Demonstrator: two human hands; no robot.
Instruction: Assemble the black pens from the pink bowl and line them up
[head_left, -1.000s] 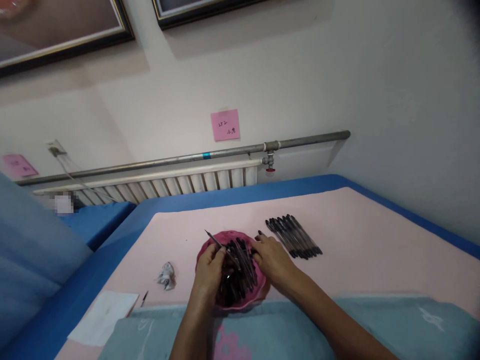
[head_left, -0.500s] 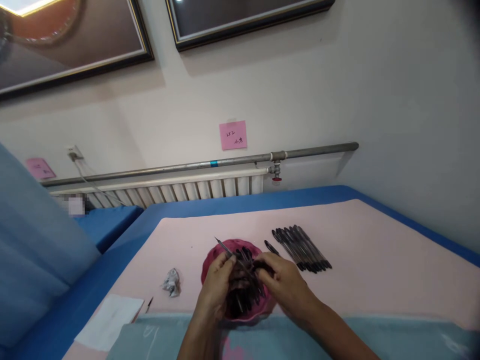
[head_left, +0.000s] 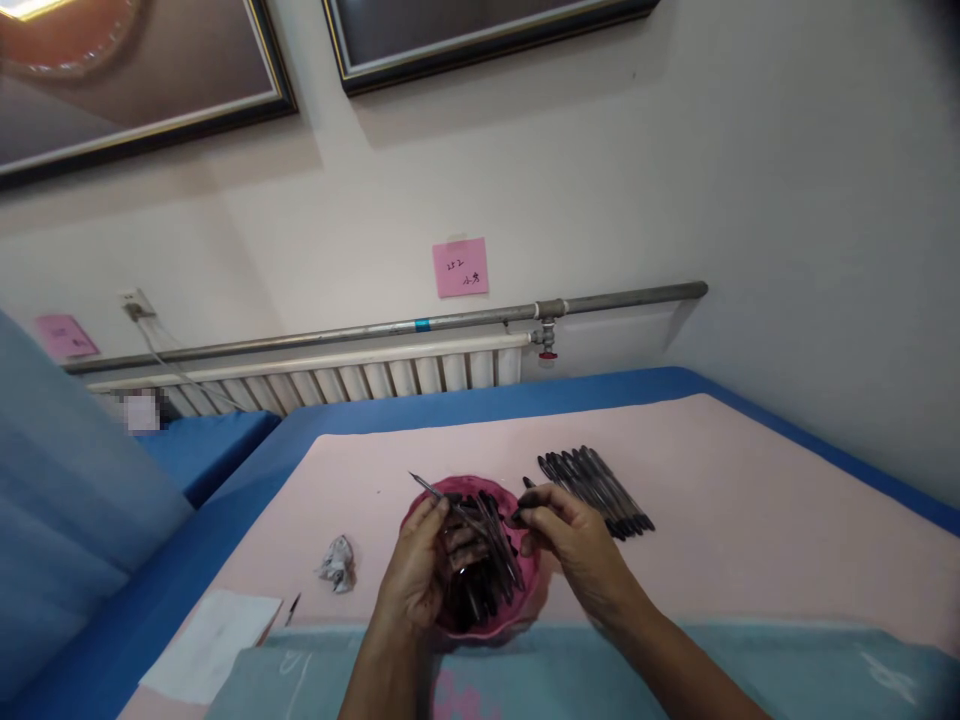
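Note:
My left hand (head_left: 411,572) is closed on an uncapped pen (head_left: 427,486), its pointed tip aimed up and to the left over the bowl. Dark stains cover the fingers. A pink scalloped bowl (head_left: 471,482) sits beneath both hands, with several dark pens (head_left: 504,550) lying in it. At the bowl's right rim, my right hand (head_left: 581,545) is pinched shut; a small dark thing seems to be at its fingertips, too hidden to name. Just beyond that hand lies a row of capped black pens (head_left: 596,490), and the end of a separate one (head_left: 527,482) shows beside its fingers.
A crumpled grey-white tissue (head_left: 339,564) lies left of the bowl. Nearer me are a white sheet (head_left: 211,645) and a thin dark piece (head_left: 292,608). A teal cloth (head_left: 315,680) covers the front edge. Behind the blue-edged table stands a radiator (head_left: 401,378) under a pipe (head_left: 480,320).
My right hand has drawn away from the left, toward the bowl's right rim. The left hand still holds the pen over the bowl. The view has shifted slightly.

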